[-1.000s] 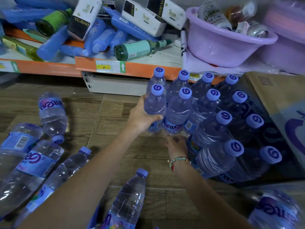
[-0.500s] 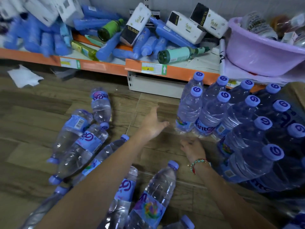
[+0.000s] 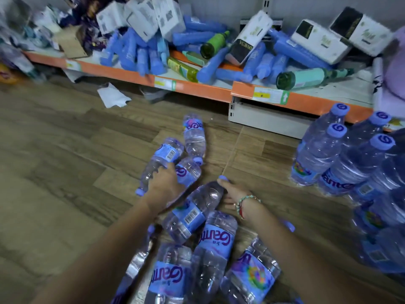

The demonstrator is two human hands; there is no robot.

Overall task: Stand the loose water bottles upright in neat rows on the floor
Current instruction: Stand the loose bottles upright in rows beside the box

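Several clear water bottles with blue caps and blue labels lie loose in a heap on the wooden floor (image 3: 65, 194). My left hand (image 3: 163, 184) reaches over the heap, its fingers curled round a lying bottle (image 3: 163, 155) with a barcode label. My right hand (image 3: 232, 190) grips the neck of another lying bottle (image 3: 192, 212), just below its cap. More lying bottles (image 3: 215, 244) sit under my forearms. At the right, several upright bottles (image 3: 317, 154) stand in rows, touching one another.
A low shelf with an orange edge (image 3: 197, 89) runs along the back, piled with blue tubes, white boxes and green bottles. A scrap of white paper (image 3: 112, 97) lies on the floor below it. A purple basin (image 3: 394, 69) shows at the right edge.
The view has swung left, away from the upright rows. My left hand let go of an upright bottle and dropped onto the heap. My right hand moved to a lying bottle's neck.
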